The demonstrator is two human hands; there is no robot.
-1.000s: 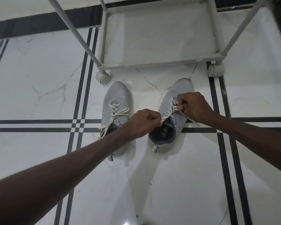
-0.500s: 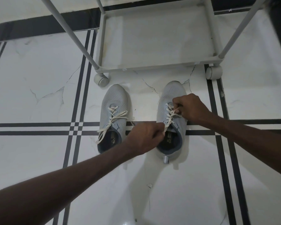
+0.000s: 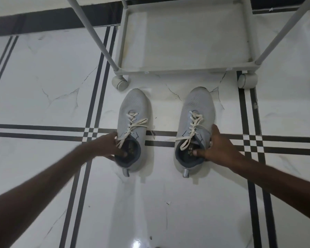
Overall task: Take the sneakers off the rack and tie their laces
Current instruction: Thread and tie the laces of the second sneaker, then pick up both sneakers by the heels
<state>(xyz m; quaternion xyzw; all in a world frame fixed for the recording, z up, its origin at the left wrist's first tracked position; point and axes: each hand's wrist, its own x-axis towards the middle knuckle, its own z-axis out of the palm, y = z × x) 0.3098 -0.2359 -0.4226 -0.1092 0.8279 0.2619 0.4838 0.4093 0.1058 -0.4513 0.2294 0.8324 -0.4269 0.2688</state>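
Two light grey sneakers with cream laces stand side by side on the white tiled floor, toes toward the rack. My left hand (image 3: 109, 147) grips the collar of the left sneaker (image 3: 135, 111) from its left side, thumb inside the opening. My right hand (image 3: 217, 148) grips the collar of the right sneaker (image 3: 198, 104) from its right side, thumb tip inside the opening. On both shoes the laces lie crossed over the tongue with loose ends hanging toward the heel.
The white wheeled rack (image 3: 186, 69) stands just beyond the toes, its bottom shelf bare, with casters (image 3: 120, 82) at its front corners. Slanted rack legs (image 3: 93, 33) rise at left and right. Black stripes cross the floor (image 3: 43, 86).
Both hands let go of the right sneaker's laces. My left hand moved over to the left sneaker's collar and my right hand dropped to the right sneaker's collar. The shoes now stand further apart.
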